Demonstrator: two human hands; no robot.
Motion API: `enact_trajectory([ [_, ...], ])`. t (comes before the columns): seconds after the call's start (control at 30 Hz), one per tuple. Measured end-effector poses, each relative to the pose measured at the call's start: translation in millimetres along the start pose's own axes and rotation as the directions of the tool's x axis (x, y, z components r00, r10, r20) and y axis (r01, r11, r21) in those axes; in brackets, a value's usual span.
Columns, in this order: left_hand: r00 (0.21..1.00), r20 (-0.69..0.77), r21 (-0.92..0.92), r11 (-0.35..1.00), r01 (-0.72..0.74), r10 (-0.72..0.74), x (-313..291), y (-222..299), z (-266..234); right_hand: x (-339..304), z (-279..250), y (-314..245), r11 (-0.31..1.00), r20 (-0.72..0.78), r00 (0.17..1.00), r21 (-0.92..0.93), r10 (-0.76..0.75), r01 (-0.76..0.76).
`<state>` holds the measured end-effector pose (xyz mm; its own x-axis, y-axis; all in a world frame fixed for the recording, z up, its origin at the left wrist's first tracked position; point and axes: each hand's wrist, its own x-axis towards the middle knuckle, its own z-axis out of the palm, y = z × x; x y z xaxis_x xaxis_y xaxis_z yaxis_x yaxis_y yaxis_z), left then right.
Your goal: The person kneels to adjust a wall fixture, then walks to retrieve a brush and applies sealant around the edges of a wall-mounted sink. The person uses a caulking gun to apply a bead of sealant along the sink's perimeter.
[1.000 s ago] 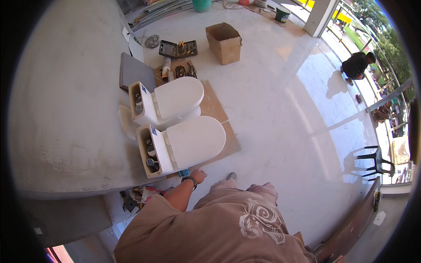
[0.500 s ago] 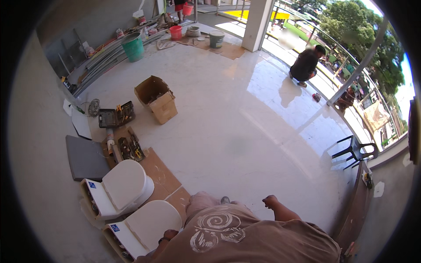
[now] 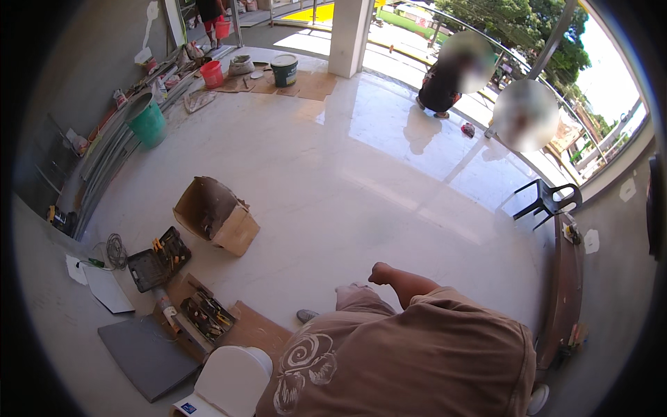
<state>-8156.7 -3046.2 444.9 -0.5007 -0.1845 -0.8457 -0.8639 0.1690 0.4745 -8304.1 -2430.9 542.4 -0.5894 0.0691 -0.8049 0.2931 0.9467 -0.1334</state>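
My right hand point(image 3: 379, 273) hangs in front of my body over the pale floor, its fingers curled closed with nothing visible in them. My left hand does not show; my torso and the lower edge leave that side out of sight. Nearest on my left is a white toilet point(image 3: 233, 382) with its lid down, partly cut off by the lower edge. Beyond it, a tray of hand tools point(image 3: 206, 313) and an opened black tool case point(image 3: 160, 260) lie on the floor. A cardboard box point(image 3: 236, 233) stands open farther ahead.
A grey panel point(image 3: 139, 354) lies by the left wall. Farther off stand a green bin point(image 3: 147, 125), a red bucket point(image 3: 212, 75) and a lidded bucket point(image 3: 284, 73). A black plastic chair point(image 3: 545, 201) is at right. One person point(image 3: 439, 89) crouches near the railing.
My view has turned and moved, so the box, tools and toilets sit lower in it. The second toilet and my left hand have left the view. My right hand is still closed.
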Motion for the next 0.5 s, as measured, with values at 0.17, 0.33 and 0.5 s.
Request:
enact_trajectory([
  [0.17, 0.98, -0.175, -0.315, 0.938, -0.148, 0.096, 45, 123, -98, 115, -13, -20, 0.639, 0.299, 0.89, -0.62, -0.344, 0.455],
  [0.33, 0.896, -0.38, -0.21, 0.922, -0.325, 0.229, 96, 263, -134, 238, -33, -59, 0.954, 0.313, 0.946, 0.25, 0.082, -0.165],
  [0.5, 0.954, -0.28, -0.473, 0.848, -0.237, 0.11, 123, 352, -152, 340, -119, -144, 0.935, 0.412, 0.91, 0.341, -0.053, -0.1],
])
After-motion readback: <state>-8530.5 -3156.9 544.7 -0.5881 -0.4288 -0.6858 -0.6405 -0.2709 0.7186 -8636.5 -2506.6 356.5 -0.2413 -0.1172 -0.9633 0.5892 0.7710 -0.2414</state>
